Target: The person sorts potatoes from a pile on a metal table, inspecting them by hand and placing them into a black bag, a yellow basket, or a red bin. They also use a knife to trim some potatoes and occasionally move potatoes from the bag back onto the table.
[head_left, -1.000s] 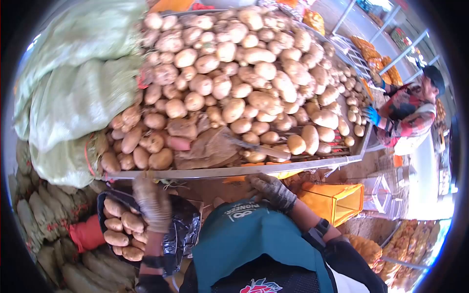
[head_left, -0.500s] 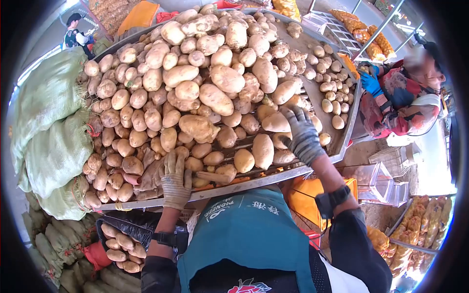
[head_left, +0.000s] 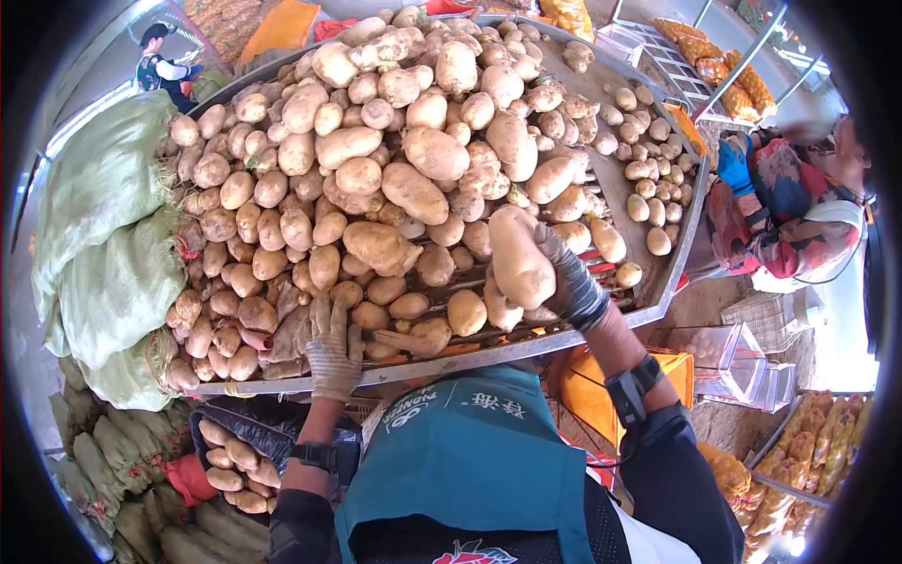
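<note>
A big heap of potatoes (head_left: 376,188) covers the metal-edged sorting table (head_left: 470,355) in front of me. My right hand (head_left: 571,282), in a dirty grey glove, is closed round a large, long potato (head_left: 522,258) and holds it over the near right part of the heap. Its fingers are partly hidden behind that potato. My left hand (head_left: 334,352), in a pale striped glove, lies with fingers stretched out over the near edge, touching potatoes there. Nothing shows in its grasp. Dark slats are visible between the potatoes near my right hand.
Small potatoes (head_left: 648,179) lie along the table's right side. Stuffed green sacks (head_left: 113,235) lean at the left. Below them is a black-lined container of potatoes (head_left: 240,470). A co-worker in blue gloves (head_left: 735,169) stands at the right, near clear plastic boxes (head_left: 728,362).
My right hand has closed on a large potato and lifted it from the heap, tilting it upright. My left hand has stayed at nearly the same place.
</note>
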Available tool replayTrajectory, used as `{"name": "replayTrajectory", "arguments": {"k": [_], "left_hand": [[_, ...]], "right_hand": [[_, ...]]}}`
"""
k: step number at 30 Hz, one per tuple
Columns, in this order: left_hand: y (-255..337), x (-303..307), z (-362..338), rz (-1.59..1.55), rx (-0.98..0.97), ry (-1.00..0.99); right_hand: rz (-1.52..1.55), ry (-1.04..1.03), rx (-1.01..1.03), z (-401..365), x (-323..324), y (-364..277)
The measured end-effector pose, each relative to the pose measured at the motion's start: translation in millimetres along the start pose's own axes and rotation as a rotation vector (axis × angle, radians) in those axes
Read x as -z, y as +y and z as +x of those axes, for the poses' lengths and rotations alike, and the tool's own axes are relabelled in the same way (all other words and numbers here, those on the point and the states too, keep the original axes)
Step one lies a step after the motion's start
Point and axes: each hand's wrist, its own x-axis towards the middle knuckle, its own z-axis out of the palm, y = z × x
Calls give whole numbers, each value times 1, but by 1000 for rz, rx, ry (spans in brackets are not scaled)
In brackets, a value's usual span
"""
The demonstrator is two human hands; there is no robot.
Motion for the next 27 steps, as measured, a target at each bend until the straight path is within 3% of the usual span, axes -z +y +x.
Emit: {"name": "replayTrajectory", "arguments": {"k": [2, 3, 5, 7, 8, 10, 11, 13, 14, 15, 17, 19, 21, 22, 23, 25, 27], "left_hand": [[-5, -1, -2, -45, 8, 28], [-8, -2, -3, -92, 15, 53], [-14, -4, -8, -179, 16, 119], [-6, 13, -13, -457, 43, 93], [0, 27, -16, -641, 103, 45], [12, 58, -22, -1176, 337, -141], [7, 55, -32, -1382, 323, -158], [0, 75, -44, -1575, 326, -127], [-3, 96, -51, -1770, 461, -138], [-9, 114, -57, -1968, 594, -141], [-43, 122, -82, -1878, 681, -28], [-87, 120, -119, -2395, 851, -97], [-110, 132, -150, -2280, 822, 61], [-116, 139, -162, -2472, 746, 82], [-121, 143, -173, -2662, 652, 101], [-135, 142, -197, -2796, 669, 240], [-147, 137, -217, -2876, 548, 251]], "right_hand": [[322, -154, -117, -2, -16, 21], [303, -218, -119, -7, -34, 26], [617, -141, -195, -13, -61, 48], [560, -514, -239, -13, -79, 63], [563, -523, -265, -13, -90, 76], [630, -224, -242, -14, -118, 104], [647, -128, -245, -14, -134, 117], [-45, -240, -146, -20, -183, 129], [-220, -219, -201, -23, -197, 138], [-223, -252, -232, -26, -216, 146], [-424, -366, -206, -28, -251, 166], [-261, -392, -291, -18, -264, 184], [-190, -576, -383, 2, -275, 199], [-335, -436, -337, 5, -289, 215], [-335, -461, -364, 6, -303, 231], [-685, -440, -180, 4, -327, 262], [-806, -553, 8, 5, -350, 291]]}}
